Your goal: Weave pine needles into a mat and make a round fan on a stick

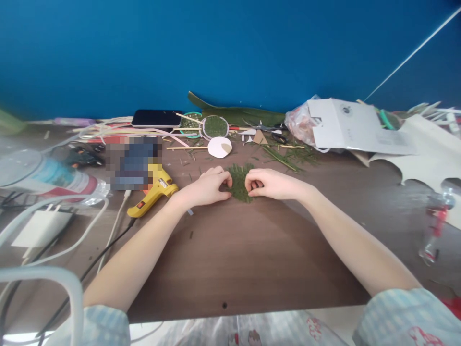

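Observation:
A small green piece made of leaf strips (239, 182) lies on the brown table (230, 259), in the middle. My left hand (209, 186) pinches its left edge with curled fingers. My right hand (270, 183) pinches its right edge the same way. Both forearms stretch forward over the table. The piece's lower part is partly hidden by my fingers.
A yellow glue gun (153, 194) lies just left of my left hand. Behind are a white paper disc (219, 147), a round green woven disc (215, 126), a dark phone (156, 118), long green leaves (245, 114), loose leaf strips (284, 156), white card and a plastic bag (342, 126). Cables and a charger (41, 228) lie left.

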Demonstrator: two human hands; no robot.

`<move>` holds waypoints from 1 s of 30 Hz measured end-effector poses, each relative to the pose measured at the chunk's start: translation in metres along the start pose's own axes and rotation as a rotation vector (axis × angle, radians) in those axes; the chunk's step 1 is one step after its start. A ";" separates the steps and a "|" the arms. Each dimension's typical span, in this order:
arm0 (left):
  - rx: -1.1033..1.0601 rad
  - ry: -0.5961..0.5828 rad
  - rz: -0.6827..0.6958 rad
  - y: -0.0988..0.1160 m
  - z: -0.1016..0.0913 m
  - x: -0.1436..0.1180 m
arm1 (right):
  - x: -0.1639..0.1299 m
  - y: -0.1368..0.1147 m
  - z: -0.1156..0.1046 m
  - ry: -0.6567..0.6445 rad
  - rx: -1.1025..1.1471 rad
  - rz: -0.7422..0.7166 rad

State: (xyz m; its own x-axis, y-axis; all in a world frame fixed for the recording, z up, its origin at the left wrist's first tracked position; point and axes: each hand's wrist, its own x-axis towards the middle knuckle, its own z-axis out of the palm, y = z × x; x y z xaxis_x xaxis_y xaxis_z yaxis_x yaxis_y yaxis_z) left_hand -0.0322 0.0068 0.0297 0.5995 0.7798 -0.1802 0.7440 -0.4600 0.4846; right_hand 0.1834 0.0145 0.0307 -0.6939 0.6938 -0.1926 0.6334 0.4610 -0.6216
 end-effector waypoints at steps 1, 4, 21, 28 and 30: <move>0.004 0.001 0.003 0.000 0.000 0.000 | 0.000 0.000 0.000 0.000 0.005 -0.001; 0.018 -0.001 0.004 0.001 0.000 -0.001 | 0.000 -0.001 0.000 0.001 0.017 0.002; 0.038 0.022 -0.013 0.004 0.001 -0.001 | 0.000 -0.007 0.003 0.054 -0.029 0.030; 0.032 0.026 0.001 0.002 0.002 0.000 | 0.000 -0.011 0.003 0.047 -0.050 0.037; 0.048 0.025 0.001 0.002 0.003 0.000 | 0.000 -0.011 0.003 0.043 -0.054 0.037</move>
State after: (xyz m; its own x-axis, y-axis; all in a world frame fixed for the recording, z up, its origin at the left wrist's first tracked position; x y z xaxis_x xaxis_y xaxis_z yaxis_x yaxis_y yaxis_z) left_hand -0.0299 0.0043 0.0284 0.5931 0.7894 -0.1584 0.7570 -0.4798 0.4435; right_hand 0.1757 0.0078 0.0353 -0.6551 0.7335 -0.1811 0.6767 0.4630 -0.5724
